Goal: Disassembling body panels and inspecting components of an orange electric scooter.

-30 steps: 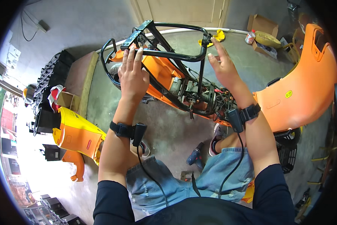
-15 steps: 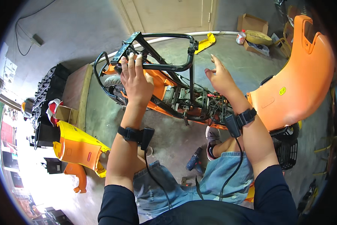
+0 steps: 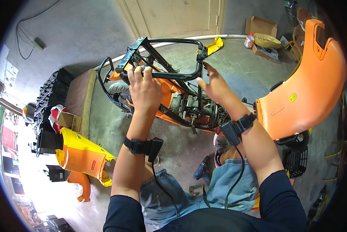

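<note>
A black tubular metal frame stands over the stripped body of an orange scooter. My left hand lies over the frame's near bar at its left end, with the fingers bent onto the tube. At the bar's right corner, my right hand is open, thumb and fingers apart, right beside the tube. Whether it touches the metal I cannot tell. Below the frame, the scooter's wiring and mechanical parts are exposed. Its wheel shows at the left.
A large orange body panel stands at the right, above a black crate. On the floor between my legs lies a cordless drill. Yellow-and-orange panels are at the left. Cardboard boxes sit at the back right.
My left hand has come down onto the near bar, its fingers now bent over it. My right hand has moved left, up to the frame's corner.
</note>
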A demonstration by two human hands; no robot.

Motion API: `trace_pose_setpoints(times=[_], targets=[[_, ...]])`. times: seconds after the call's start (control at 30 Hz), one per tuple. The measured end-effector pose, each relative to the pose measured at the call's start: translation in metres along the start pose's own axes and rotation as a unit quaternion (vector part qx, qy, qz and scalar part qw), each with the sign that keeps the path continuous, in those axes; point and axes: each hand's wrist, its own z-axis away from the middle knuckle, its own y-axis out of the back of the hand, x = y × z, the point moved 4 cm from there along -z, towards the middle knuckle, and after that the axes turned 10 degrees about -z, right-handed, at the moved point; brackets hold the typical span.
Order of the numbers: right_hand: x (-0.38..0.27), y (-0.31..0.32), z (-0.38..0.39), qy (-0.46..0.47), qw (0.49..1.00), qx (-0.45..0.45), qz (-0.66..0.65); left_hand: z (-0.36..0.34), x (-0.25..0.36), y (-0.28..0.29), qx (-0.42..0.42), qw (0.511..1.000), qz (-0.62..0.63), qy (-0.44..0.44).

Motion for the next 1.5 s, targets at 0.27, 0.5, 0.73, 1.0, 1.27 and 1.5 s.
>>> trace_pose_setpoints(times=[0.27,0.5,0.73,1.0,1.27,1.5], targets=[[0.016,-0.013,-0.013,-0.021,0.991,-0.022,-0.133,-0.002,-0.005,0.005,-0.007,1.000,-0.001,-0.013],[0.043,-0.023,-0.023,-0.036,0.981,-0.042,-0.184,-0.001,-0.006,0.004,-0.019,1.000,-0.019,0.007],[0.039,-0.022,-0.026,-0.059,0.977,-0.051,-0.201,0.002,-0.009,0.000,-0.049,0.998,-0.027,0.006],[0.025,-0.015,-0.026,-0.071,0.983,-0.052,-0.161,0.001,-0.010,0.001,-0.055,0.998,-0.028,0.004],[0.027,-0.017,-0.028,-0.082,0.988,-0.056,-0.115,-0.005,-0.007,0.000,0.009,0.999,-0.036,-0.017],[0.021,-0.013,-0.025,-0.078,0.993,-0.053,-0.067,-0.006,-0.003,-0.001,-0.002,0.999,-0.034,-0.002]])
